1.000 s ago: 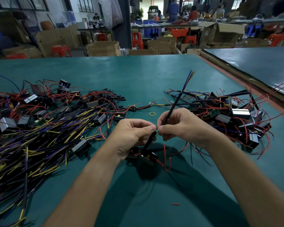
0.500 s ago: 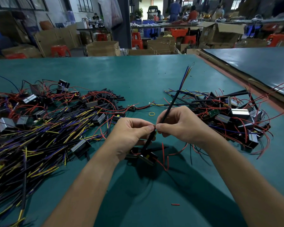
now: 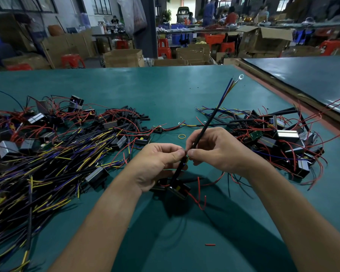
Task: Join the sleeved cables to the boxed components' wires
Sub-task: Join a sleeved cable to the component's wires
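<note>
My left hand (image 3: 157, 163) and my right hand (image 3: 214, 150) meet fingertip to fingertip above the green table (image 3: 165, 91). Both pinch a black sleeved cable (image 3: 208, 122) that slants up to the right, ending in blue, yellow and orange wires and a ring terminal (image 3: 240, 76). The lower end of the cable runs down to a small black boxed component (image 3: 177, 190) with red wires, lying just below my hands. The joint between my fingertips is hidden.
A big heap of sleeved cables (image 3: 37, 173) with yellow and purple wires and grey boxes covers the left. A pile of boxed components with red wires (image 3: 279, 138) lies right. A rubber band (image 3: 182, 136) and a red sleeve scrap (image 3: 210, 244) lie loose. Cardboard boxes and people stand beyond the table.
The cable's free end has swung a little to the left and more upright. Both hands stay pinched together at the same spot.
</note>
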The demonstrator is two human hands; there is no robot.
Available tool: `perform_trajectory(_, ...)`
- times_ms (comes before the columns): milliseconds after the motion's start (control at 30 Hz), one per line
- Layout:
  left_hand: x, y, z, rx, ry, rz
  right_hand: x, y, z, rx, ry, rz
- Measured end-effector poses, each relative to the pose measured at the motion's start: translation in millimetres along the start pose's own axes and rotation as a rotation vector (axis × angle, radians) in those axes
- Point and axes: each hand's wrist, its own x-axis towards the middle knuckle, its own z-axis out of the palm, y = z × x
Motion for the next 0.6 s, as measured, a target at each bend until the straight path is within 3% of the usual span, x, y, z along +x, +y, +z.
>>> perform_trajectory(133, -0.9, 1.7, -0.3, -0.031, -0.066, -0.026, -1.0, -1.5, 0.5, -0.021, -0.007, -0.021)
perform_trajectory(600, -1.2, 3.9, 3.5, -0.117, -0.054, -0.128, -1.8, -5.7, 0.3, -0.008, -0.002, -0.042)
